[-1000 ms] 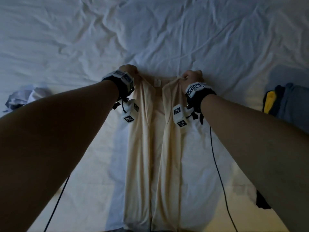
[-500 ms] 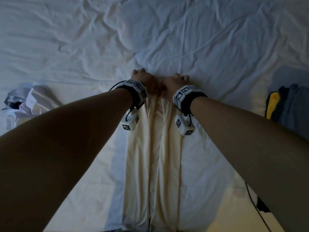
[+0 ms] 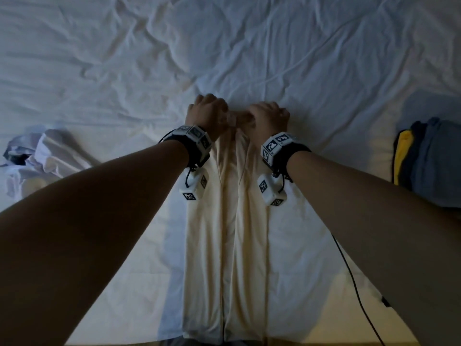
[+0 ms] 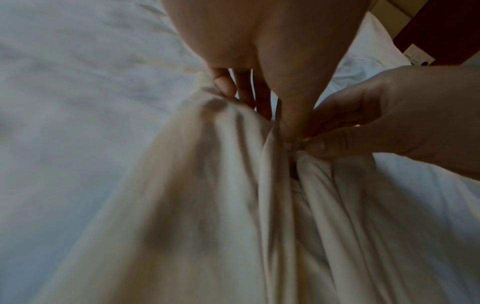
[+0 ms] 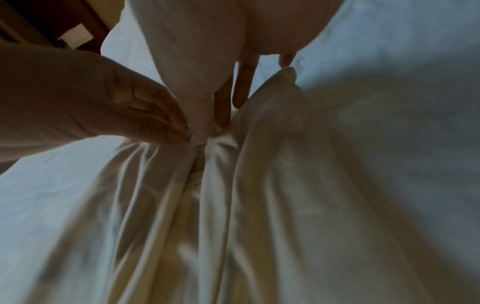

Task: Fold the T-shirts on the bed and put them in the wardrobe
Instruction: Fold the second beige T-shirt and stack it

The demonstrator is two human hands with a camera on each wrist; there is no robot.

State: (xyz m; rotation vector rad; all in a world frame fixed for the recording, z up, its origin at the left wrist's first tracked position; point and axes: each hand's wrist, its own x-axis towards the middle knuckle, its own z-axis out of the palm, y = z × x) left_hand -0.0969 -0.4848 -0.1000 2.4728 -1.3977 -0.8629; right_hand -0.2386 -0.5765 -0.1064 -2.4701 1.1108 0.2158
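Both hands gathering the cream T-shirt's collar end on the bed

I see my left hand (image 3: pixel 208 113) and right hand (image 3: pixel 270 118) side by side, each pinching the top edge of the cream T-shirt (image 3: pixel 224 233), folded narrow lengthwise on the white bed (image 3: pixel 99 71).

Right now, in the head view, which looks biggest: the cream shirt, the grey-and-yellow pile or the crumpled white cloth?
1. Cream shirt
2. Grey-and-yellow pile, though the frame edge cuts it off
3. Crumpled white cloth, close to the pile in size
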